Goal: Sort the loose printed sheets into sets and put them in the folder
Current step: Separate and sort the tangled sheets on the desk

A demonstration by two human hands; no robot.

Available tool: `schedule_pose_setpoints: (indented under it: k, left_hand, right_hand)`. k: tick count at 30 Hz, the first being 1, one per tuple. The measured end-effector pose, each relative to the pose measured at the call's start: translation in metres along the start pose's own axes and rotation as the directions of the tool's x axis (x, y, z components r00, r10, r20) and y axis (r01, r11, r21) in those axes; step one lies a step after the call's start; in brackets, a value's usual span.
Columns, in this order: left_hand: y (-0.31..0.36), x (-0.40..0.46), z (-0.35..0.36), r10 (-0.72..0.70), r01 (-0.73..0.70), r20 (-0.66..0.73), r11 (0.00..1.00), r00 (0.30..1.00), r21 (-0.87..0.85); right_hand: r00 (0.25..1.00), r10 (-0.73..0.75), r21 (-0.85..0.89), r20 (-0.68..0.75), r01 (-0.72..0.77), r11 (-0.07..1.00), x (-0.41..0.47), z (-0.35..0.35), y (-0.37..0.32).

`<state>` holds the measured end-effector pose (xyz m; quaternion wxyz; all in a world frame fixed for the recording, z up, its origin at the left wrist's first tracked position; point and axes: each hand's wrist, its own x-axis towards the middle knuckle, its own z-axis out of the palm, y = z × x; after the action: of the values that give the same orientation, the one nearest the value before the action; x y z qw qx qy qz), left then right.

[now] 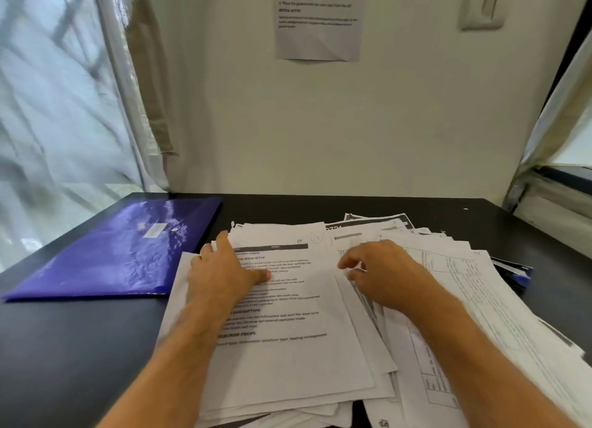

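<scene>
A messy heap of loose printed sheets [448,286] covers the middle and right of the black table [80,347]. On top lies a text page [288,347] with bold headings. My left hand [221,274] lies flat on that page's upper left part, fingers straight. My right hand [381,270] is over the page's right edge, its curled fingers and thumb pinching the edge of a sheet. A shiny purple folder [121,254] lies closed on the table to the left of the heap.
A blue object [515,274] pokes out from under the sheets at the right. The table meets a cream wall with a taped notice [320,21]. A window with a curtain is at the left, another window at the right.
</scene>
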<state>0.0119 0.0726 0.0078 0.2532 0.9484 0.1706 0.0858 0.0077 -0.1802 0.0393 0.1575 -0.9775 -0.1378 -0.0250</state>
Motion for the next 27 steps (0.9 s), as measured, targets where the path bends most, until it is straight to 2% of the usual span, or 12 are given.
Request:
schedule_pose_setpoints:
  k: [5, 9, 13, 17, 20, 22, 25, 27]
  left_hand:
    - [0.001, 0.002, -0.008, -0.061, 0.059, -0.065, 0.997, 0.996, -0.044]
    - [-0.011, 0.009, -0.008, -0.048, -0.022, -0.192, 0.939, 0.98, -0.344]
    - [-0.009, 0.01, -0.009, -0.086, -0.037, -0.205, 0.845, 0.975, -0.534]
    - [-0.002, 0.006, -0.014, 0.075, -0.154, -0.154, 0.782, 0.985, -0.603]
    - [0.0, 0.003, -0.022, 0.235, -0.203, -0.049, 0.695, 0.971, -0.689]
    - [0.0, 0.002, -0.024, 0.362, -0.212, 0.038, 0.623, 0.931, -0.753]
    - [0.001, -0.001, -0.024, 0.478, -0.19, 0.153, 0.595, 0.865, -0.781]
    - [0.004, -0.003, -0.019, 0.437, -0.186, 0.128, 0.604, 0.89, -0.775]
  right_hand:
    - [0.996, -0.05, -0.023, 0.08, 0.052, 0.998, 0.015, 0.018, -0.048]
    - [0.999, -0.026, 0.041, 0.041, 0.025, 0.999, 0.014, 0.037, -0.054]
    - [0.999, -0.005, 0.084, 0.035, 0.003, 0.996, 0.012, 0.041, -0.048]
    - [1.0, -0.015, 0.144, -0.017, 0.017, 0.989, 0.008, 0.039, -0.046]
    - [0.974, -0.039, 0.224, -0.221, 0.09, 0.971, 0.009, 0.037, -0.049]
    - [0.949, -0.048, 0.279, -0.31, 0.139, 0.95, 0.011, 0.035, -0.05]
    - [0.968, -0.111, 0.219, -0.224, 0.161, 0.962, 0.011, 0.031, -0.048]
    - [0.988, -0.107, 0.168, -0.115, 0.125, 0.978, 0.009, 0.032, -0.047]
